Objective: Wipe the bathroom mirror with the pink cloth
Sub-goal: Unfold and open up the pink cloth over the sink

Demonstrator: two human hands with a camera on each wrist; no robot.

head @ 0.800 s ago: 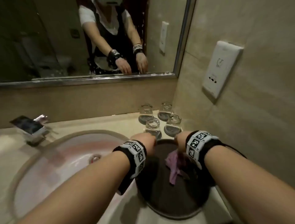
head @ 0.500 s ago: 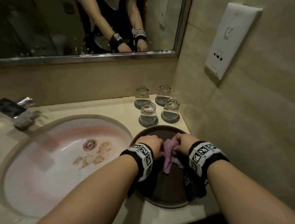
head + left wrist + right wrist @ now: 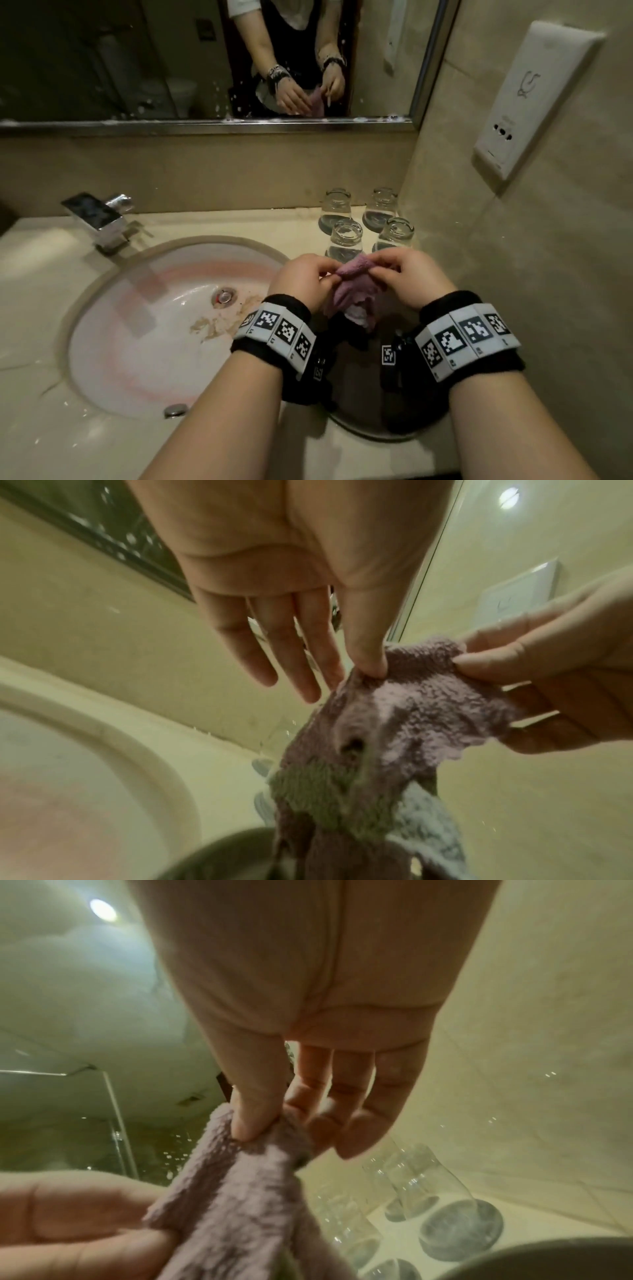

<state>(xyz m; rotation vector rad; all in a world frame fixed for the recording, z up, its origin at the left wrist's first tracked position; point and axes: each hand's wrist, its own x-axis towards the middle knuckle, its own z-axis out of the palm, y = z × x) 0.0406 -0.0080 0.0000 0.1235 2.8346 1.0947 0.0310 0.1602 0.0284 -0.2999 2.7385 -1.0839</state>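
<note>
My left hand [image 3: 303, 281] and right hand [image 3: 407, 279] each pinch the top edge of the pink cloth [image 3: 352, 291], so my grip is small and it could slip. It hangs over the dark tray [image 3: 359, 428]. Lifting it to the spotty mirror [image 3: 137, 58], I might bump the glasses [image 3: 346, 240] behind.

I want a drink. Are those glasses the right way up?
No, upside down. All four glasses stand with their wide rims on the counter and their narrow bases up.
</note>
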